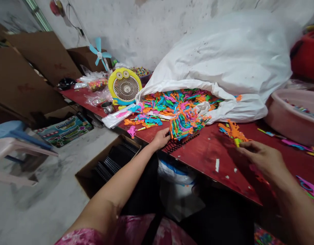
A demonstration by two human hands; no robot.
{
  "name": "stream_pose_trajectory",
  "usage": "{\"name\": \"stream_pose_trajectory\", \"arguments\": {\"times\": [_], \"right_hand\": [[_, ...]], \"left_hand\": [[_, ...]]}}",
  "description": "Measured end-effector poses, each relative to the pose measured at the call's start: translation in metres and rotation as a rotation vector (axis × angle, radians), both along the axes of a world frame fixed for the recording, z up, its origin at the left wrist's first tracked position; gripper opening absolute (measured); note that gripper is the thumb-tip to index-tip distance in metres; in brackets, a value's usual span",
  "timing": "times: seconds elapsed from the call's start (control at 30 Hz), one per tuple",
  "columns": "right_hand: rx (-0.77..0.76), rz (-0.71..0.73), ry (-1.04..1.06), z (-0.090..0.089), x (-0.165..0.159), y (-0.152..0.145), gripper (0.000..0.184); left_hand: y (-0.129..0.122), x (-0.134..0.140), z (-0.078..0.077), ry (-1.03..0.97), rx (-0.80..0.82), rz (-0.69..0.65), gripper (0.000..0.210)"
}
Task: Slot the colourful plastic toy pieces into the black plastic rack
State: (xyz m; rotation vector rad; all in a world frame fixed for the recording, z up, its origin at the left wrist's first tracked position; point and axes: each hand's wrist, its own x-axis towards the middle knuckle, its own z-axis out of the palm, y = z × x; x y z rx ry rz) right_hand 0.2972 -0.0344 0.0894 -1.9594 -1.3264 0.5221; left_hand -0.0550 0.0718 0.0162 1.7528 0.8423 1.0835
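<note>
My left hand [161,139] is closed at the left end of a black mesh tray [169,147] near the table's front edge, its fingertips against the stack. Upright in that tray stands a tight row of colorful plastic toys [185,125], green, blue, orange and pink. Off to the right, my right hand [261,157] pinches a yellow piece among a few orange and blue toy pistols [233,131], just over the red table. Behind the tray, a white sack [218,64] lies on its side, its mouth spilling many more such toys [177,98].
A yellow fan [126,87] and a metal cup [107,107] stand left on the red table [205,160]. A pink tub [292,119] sits at right. Below, a cardboard box [87,177] holds black trays [111,165]. Plastic stools [18,146] stand on the floor.
</note>
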Motion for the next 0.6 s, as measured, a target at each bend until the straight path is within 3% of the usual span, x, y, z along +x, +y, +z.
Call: {"name": "stream_pose_trajectory", "arguments": {"times": [0.1,0.2,0.27,0.33,0.5,0.6], "right_hand": [[0.140,0.064,0.598,-0.008,-0.046,-0.017,0.039],[0.112,0.126,0.734,-0.021,-0.092,-0.025,0.045],[0.104,0.173,0.614,-0.030,-0.110,-0.025,0.043],[0.153,0.242,0.425,-0.038,-0.120,-0.021,0.041],[0.309,0.355,-0.001,-0.049,-0.130,-0.013,0.036],[0.332,0.364,-0.151,-0.050,-0.134,-0.009,0.041]], "left_hand": [[0.008,0.004,0.001,-0.011,-0.010,-0.042,0.037],[0.012,0.002,0.000,-0.018,-0.016,-0.062,0.043],[0.008,-0.003,0.000,0.002,0.004,0.000,0.051],[-0.004,-0.009,0.001,0.076,0.050,0.142,0.054],[-0.056,-0.015,0.002,0.264,0.201,0.497,0.035],[-0.084,-0.007,-0.001,0.315,0.317,0.560,0.033]]}}
